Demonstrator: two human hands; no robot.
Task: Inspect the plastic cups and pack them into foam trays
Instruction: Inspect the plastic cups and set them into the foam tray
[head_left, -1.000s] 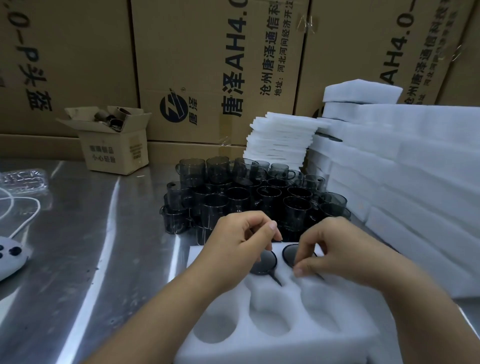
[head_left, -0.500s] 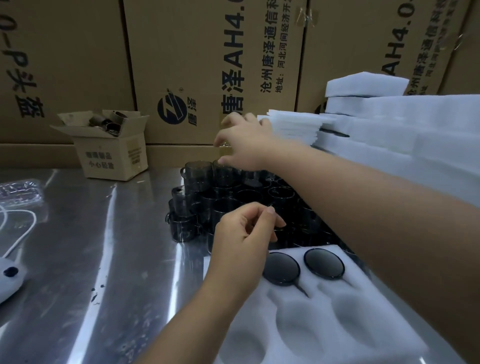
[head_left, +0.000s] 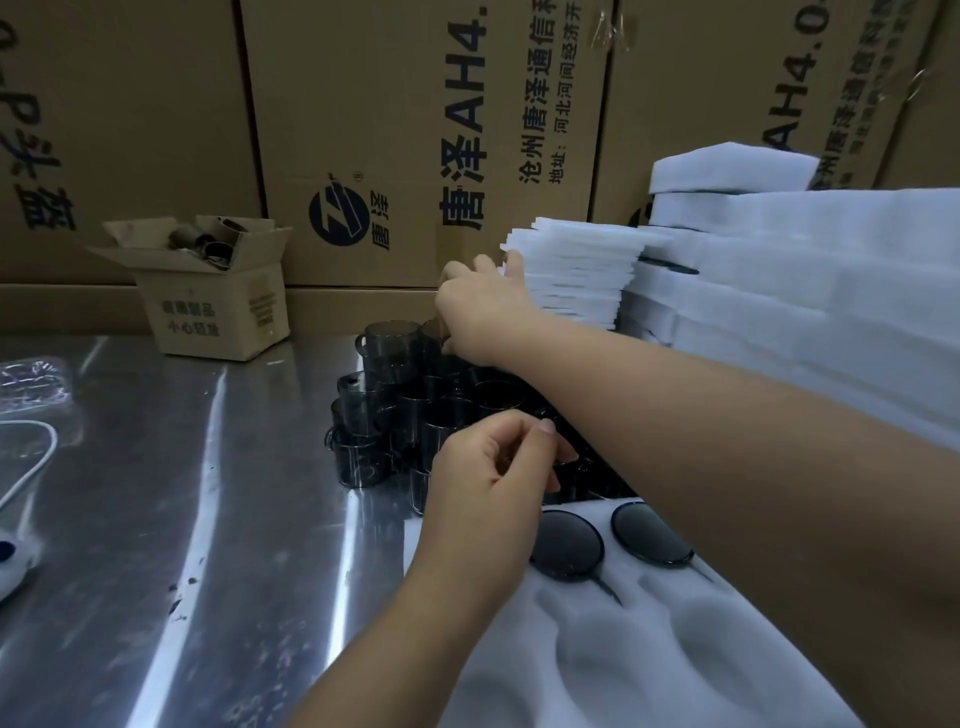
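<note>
Foam tray (head_left: 649, 649): near right on the table (head_left: 156, 519), with two dark cups (head_left: 566, 543) seated in its far pockets.
Loose cups (head_left: 395, 395): clustered just beyond the tray.
Left hand (head_left: 488, 499): fingers curled above the nearest loose cups; I cannot tell whether it grips one.
Right hand (head_left: 483, 312): fingers straight and apart over the far loose cups, by the foam sheets (head_left: 576, 275).

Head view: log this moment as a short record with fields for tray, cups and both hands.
Tray: white foam tray nearest the camera; two seated dark cups fill its far recesses, nearer recesses unfilled.
Stock: dark translucent plastic cups clustered upright on the shiny steel table.
Left: left hand above the cluster, fingers curled, nothing seen in them.
Right: right hand extended over the far cups toward the stack of thin white foam sheets; contact unclear.
</note>
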